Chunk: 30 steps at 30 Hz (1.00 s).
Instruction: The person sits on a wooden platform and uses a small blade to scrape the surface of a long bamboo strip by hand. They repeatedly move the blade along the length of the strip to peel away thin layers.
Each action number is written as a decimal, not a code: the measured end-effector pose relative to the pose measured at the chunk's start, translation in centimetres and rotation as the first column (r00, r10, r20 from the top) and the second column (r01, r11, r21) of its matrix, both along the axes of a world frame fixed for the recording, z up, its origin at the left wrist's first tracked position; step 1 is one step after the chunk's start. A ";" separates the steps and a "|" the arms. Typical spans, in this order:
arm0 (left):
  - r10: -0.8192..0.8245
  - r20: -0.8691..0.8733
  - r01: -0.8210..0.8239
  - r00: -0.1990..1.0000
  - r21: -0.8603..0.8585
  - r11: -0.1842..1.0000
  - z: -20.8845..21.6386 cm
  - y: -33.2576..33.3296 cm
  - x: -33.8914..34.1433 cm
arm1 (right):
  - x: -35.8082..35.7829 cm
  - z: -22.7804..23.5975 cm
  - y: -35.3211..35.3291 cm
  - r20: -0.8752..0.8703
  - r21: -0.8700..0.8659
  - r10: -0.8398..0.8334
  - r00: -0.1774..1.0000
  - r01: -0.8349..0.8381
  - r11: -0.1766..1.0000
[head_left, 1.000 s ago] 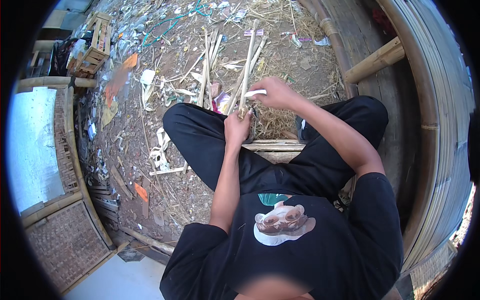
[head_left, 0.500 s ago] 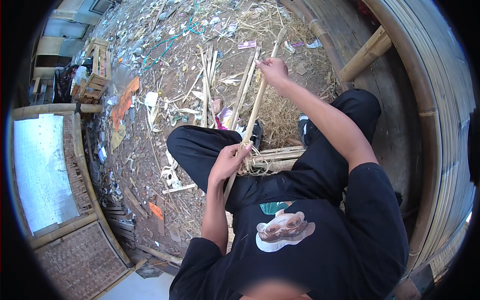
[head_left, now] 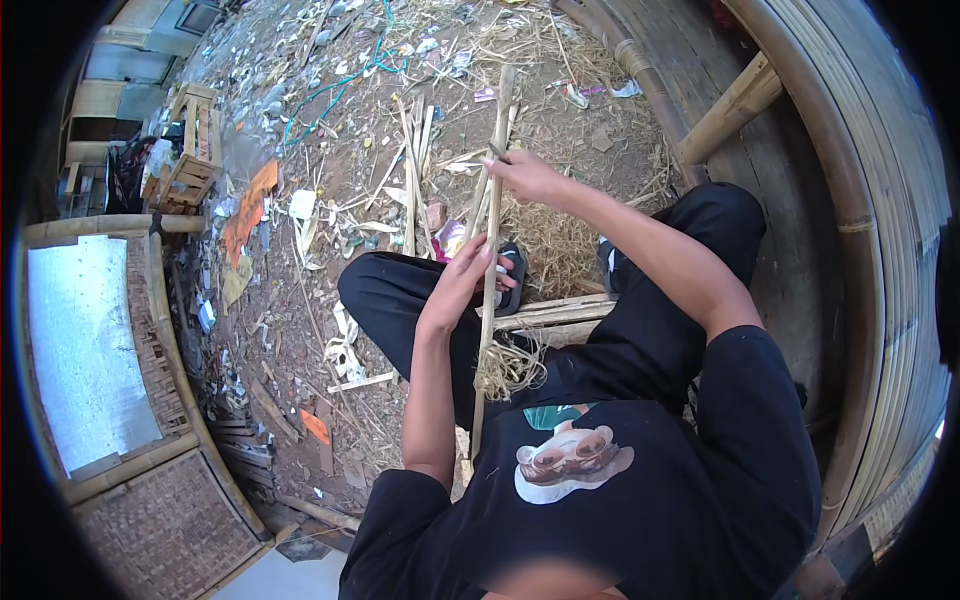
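Note:
A long pale bamboo stick (head_left: 488, 310) stands lengthwise before me, its lower end between my thighs and its far end over the ground. My right hand (head_left: 527, 178) is closed at its upper part, thumb and fingers pinched against it. A small dark sliver shows by those fingertips, too small to name. Lower down, my left hand (head_left: 465, 283) is wrapped around the stick, with some fingers passing behind it. Curly bamboo shavings (head_left: 510, 370) hang in a tangle near the stick's lower end, by my lap.
Split bamboo pieces (head_left: 555, 315) lie crosswise between my legs. More bamboo strips (head_left: 414, 175) lie ahead on the littered ground. Heaped shavings (head_left: 560, 250) surround my sandals. A wooden crate (head_left: 198, 140) stands far left; a bamboo post (head_left: 735, 105) and plank platform are at right.
The stick has swung left and more upright. My left hand has slid up it, away from the shavings. My right hand has come down and left.

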<state>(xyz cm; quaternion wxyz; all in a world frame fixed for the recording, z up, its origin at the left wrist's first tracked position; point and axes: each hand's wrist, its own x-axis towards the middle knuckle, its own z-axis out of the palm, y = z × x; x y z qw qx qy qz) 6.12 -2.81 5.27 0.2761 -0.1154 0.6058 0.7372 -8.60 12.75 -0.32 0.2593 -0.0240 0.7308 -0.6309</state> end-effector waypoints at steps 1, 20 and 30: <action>-0.002 -0.012 0.001 1.000 -0.084 0.996 0.5 0.9 -1.2 | 0.5 0.5 0.0 0.101 -0.122 0.139 0.985 -0.126 0.984; 0.264 0.008 -0.264 0.965 0.048 0.963 -2.6 2.9 -3.2 | -2.6 0.6 3.3 0.175 -0.196 0.272 0.946 -0.237 0.951; 0.245 0.061 -0.252 0.968 0.174 0.952 -2.9 2.9 -3.1 | -3.4 -0.2 3.1 0.366 -0.451 0.403 0.839 -0.218 0.865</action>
